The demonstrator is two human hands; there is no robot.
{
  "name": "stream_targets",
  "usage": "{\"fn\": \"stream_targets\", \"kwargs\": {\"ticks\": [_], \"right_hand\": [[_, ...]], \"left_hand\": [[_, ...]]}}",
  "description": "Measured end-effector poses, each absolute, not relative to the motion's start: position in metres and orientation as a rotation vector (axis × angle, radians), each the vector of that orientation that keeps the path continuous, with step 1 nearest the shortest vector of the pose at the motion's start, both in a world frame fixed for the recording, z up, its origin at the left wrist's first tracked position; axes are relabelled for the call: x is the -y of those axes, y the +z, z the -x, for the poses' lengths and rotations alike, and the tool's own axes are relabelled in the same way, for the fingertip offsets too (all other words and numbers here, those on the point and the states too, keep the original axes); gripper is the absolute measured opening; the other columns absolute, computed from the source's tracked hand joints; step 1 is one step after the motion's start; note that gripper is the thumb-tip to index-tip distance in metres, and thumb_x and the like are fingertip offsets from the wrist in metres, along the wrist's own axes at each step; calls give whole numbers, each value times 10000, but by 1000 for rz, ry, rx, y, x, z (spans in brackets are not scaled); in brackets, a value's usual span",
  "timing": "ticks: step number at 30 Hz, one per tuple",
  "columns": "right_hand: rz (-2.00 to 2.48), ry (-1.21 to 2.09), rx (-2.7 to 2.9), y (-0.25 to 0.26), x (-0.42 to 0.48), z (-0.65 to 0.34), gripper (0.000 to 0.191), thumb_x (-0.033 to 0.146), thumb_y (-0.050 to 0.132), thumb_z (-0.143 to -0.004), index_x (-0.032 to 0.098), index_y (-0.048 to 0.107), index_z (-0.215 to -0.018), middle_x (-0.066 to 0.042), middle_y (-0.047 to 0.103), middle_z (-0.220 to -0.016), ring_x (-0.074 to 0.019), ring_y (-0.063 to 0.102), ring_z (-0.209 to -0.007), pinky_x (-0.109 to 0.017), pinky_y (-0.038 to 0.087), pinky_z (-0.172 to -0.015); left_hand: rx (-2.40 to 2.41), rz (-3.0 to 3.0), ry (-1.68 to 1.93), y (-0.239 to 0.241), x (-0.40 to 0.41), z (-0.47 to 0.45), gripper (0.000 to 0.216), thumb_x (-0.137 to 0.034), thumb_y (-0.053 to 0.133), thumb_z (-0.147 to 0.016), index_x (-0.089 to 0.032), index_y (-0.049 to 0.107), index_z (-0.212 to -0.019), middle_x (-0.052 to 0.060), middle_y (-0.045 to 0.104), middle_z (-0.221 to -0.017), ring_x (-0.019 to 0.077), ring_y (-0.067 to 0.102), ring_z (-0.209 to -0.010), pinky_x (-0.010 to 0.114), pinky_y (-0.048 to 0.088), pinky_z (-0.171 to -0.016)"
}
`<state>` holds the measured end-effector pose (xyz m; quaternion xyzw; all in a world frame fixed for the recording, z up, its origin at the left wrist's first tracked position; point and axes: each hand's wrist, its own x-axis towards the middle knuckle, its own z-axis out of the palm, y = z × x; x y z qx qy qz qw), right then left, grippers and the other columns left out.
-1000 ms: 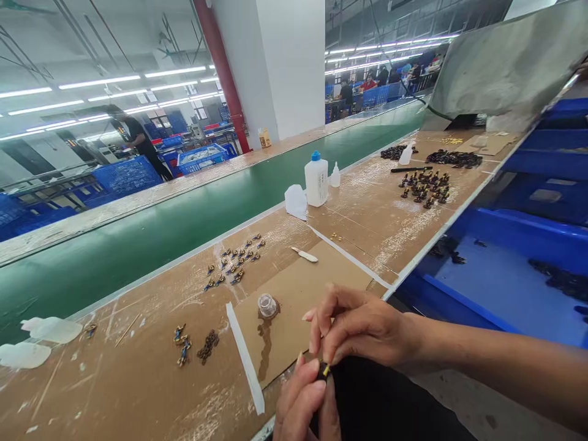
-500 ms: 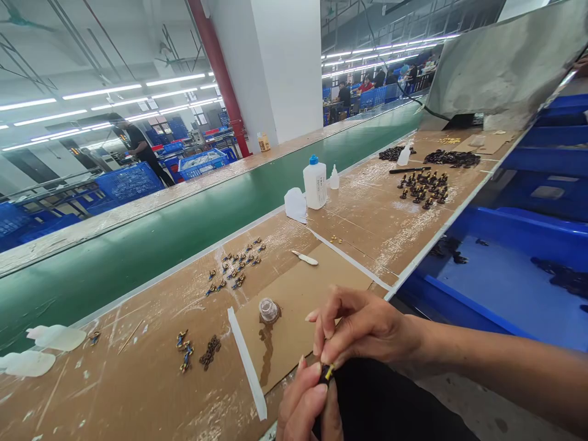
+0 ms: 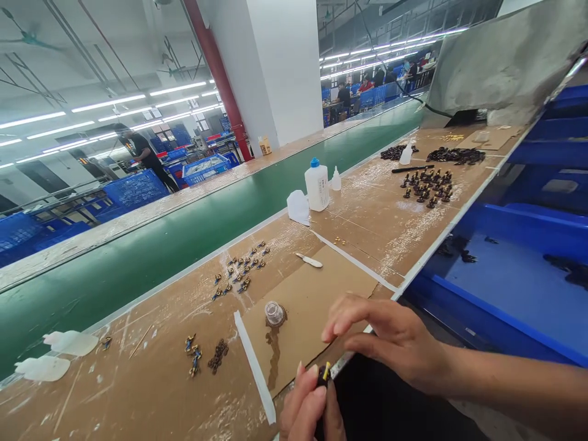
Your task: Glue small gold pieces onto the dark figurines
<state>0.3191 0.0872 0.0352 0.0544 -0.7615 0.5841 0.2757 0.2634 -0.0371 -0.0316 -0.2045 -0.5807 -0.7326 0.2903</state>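
Currently gripping: I'm pinching a small black piece (image 3: 324, 372) w/ a yellow tip btwn thumb & forefinger of L hand (image 3: 305, 405); the grip is narrow, closed on it.
Piece location: it's sitting at the bench's near edge, bottom centre of view, over dark fabric (image 3: 376, 404) and just off the cardboard sheet (image 3: 316, 294).
Piece axis: I'm reading it as roughly upright, yellow tip pointing up & slightly right; the lower part is hiding behind the fingers.
R hand (image 3: 390, 337): I'm hovering it loose, fingers spread & lightly curled, w/ nothing in it as far as I'm seeing.
Key relation: the tip is lying just below the R fingertips, down-left of the R palm, w/ a gap and no contact. R is the free hand & the nearer one.
Nearby: a clear cap (image 3: 274, 313) is sitting up-left of the piece on the cardboard, a white scraper (image 3: 309, 261) is lying further back, small figures (image 3: 241, 272) are standing by the green belt (image 3: 160, 245), and a blue bin (image 3: 505, 275) is to the right.
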Motion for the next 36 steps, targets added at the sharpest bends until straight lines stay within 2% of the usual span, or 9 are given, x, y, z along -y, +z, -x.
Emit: {"fn": "stream_targets", "kwargs": {"ticks": [2,7,12,18,26,30,36], "right_hand": [[23,1616,2021,30,-75,-330,193,168,460,-929,272,593,-1023,-15,638,-989,-124,581,-1003,-293,476,-907],[141,1694,1983,23,-59,-343,232,170,419,-943,305,552,-1076,-25,588,-1105,-141,538,-1136,-333,468,-973],[140,1728,2013,26,-60,-346,220,175,428,-939,269,563,-1085,-47,579,-1123,-147,568,-1110,-322,476,-974],[145,1825,1918,25,-59,-347,193,198,446,-935,214,549,-1098,-73,612,-1087,-156,618,-1032,-299,505,-933],[199,1828,1878,23,-59,-348,174,217,448,-934,225,516,-1095,-59,658,-1063,-162,586,-1100,-282,507,-922],[208,1818,1883,19,-60,-349,173,228,440,-938,220,515,-1093,-67,661,-1073,-176,557,-1143,-303,505,-925],[224,1895,1812,14,-58,-349,213,267,439,-941,194,470,-1138,-103,656,-1102,-179,600,-1084,-344,491,-951]], "left_hand": [[1591,633,-1804,-40,44,-256,220,-95,733,-624,-239,640,-761,-65,702,-830,101,671,-785,156,538,-742],[1583,777,-1594,-50,54,-244,462,-82,781,-522,-353,701,-888,-31,728,-793,214,692,-671,242,602,-570],[1573,687,-1607,-36,47,-249,483,-130,790,-511,-444,704,-868,-102,711,-785,184,688,-645,188,580,-624],[1586,739,-1585,-36,46,-252,517,-111,802,-487,-440,707,-874,-114,705,-816,190,688,-651,198,586,-645],[1593,793,-1560,-39,44,-255,590,-45,787,-500,-427,691,-938,-140,701,-910,168,688,-731,172,564,-734],[1662,815,-1539,-43,45,-255,581,-29,770,-527,-403,688,-963,-123,702,-953,189,683,-797,219,568,-789],[1529,817,-1544,-32,38,-247,527,-70,799,-468,-432,718,-842,-117,699,-791,190,672,-560,182,590,-588]]}}
